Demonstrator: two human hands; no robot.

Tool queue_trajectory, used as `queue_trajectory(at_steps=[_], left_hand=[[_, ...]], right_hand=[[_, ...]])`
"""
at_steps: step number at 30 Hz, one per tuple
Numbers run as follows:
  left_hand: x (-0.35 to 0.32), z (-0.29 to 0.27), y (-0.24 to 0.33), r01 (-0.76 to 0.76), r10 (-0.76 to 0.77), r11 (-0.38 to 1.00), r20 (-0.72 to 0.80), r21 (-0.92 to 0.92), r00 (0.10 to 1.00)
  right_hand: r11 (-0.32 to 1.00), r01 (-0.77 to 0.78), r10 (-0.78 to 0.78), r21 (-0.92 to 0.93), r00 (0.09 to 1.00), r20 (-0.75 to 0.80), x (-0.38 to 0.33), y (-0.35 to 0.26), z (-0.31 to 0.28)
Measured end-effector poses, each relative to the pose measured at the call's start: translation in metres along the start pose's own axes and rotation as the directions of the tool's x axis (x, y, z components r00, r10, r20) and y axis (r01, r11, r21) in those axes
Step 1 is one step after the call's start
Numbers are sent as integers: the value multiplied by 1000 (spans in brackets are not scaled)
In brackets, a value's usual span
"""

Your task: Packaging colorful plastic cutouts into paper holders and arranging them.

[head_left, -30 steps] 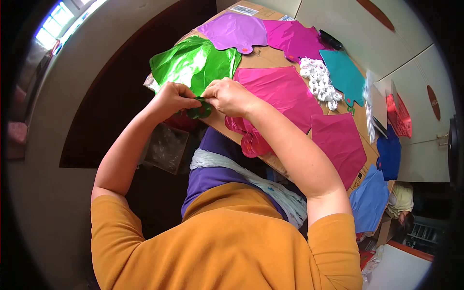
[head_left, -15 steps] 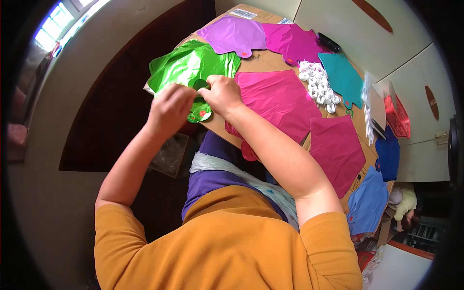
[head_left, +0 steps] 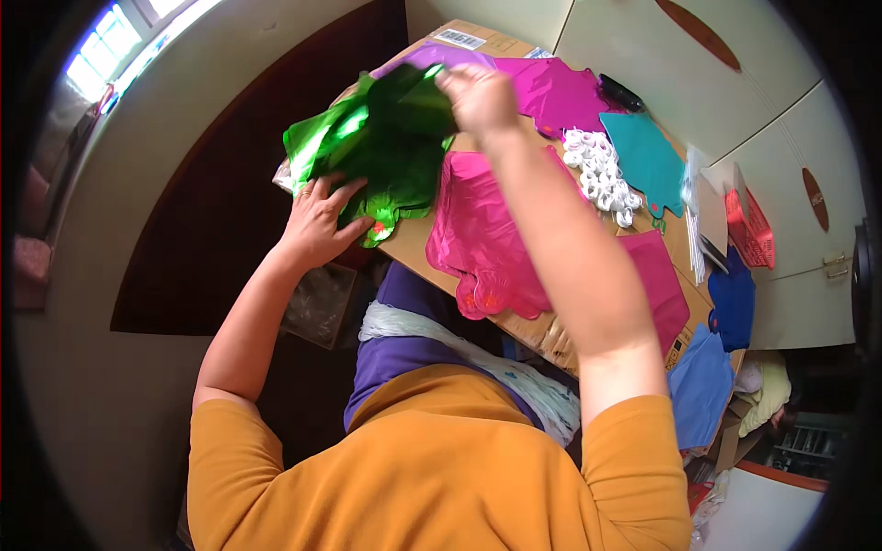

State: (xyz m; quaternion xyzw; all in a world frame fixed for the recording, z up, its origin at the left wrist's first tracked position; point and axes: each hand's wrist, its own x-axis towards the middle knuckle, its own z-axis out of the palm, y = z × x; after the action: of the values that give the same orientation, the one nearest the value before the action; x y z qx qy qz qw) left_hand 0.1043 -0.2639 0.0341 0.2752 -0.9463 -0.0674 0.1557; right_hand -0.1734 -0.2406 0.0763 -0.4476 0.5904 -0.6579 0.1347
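Observation:
Shiny green foil balloons (head_left: pixel 323 145), flat and uninflated, lie at the table's left corner. My right hand (head_left: pixel 480 99), somewhat blurred, pinches the upper edge of a green foil balloon and holds that side raised, its darker face toward me. Fingers and thumb apart, my left hand (head_left: pixel 323 216) rests on the lower part of the green foil, beside the tab with a red-orange mark. Just right of it lies a stack of pink foil balloons (head_left: pixel 482 216), with rounded tabs near the table's front edge. My right forearm covers part of the pink stack.
Cardboard (head_left: pixel 418 241) covers the table. Purple, magenta (head_left: pixel 560 96), teal (head_left: pixel 643 165) and blue flat balloons lie around it. Rolled white ribbons (head_left: pixel 602 174) sit mid-table, a black object (head_left: pixel 621 93) behind them. A red basket (head_left: pixel 751 225) stands right; another person (head_left: pixel 770 395) is beyond.
My right hand has moved up and right, lifting the green foil's edge. My left hand has gone from closed fingers to spread ones on the foil.

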Motion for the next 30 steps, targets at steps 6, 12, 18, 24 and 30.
queue_trajectory(at_steps=[6,12,18,24,30], left_hand=[[6,-20,5,97,-108,991,127,89,986],[29,-37,9,80,-92,995,228,65,969],[91,-28,12,-85,80,989,-47,-123,996],[195,37,24,-470,466,879,-66,-81,883],[217,72,10,-560,560,828,14,-2,828]], right_hand=[[972,-236,210,-18,896,-390,128,-67,-123],[787,155,-266,-598,959,-102,158,-102,-191],[801,461,-441,-382,886,145,143,-81,-124],[728,646,-461,-229,709,534,104,53,-56],[948,251,-126,-194,860,494,73,106,-50]])
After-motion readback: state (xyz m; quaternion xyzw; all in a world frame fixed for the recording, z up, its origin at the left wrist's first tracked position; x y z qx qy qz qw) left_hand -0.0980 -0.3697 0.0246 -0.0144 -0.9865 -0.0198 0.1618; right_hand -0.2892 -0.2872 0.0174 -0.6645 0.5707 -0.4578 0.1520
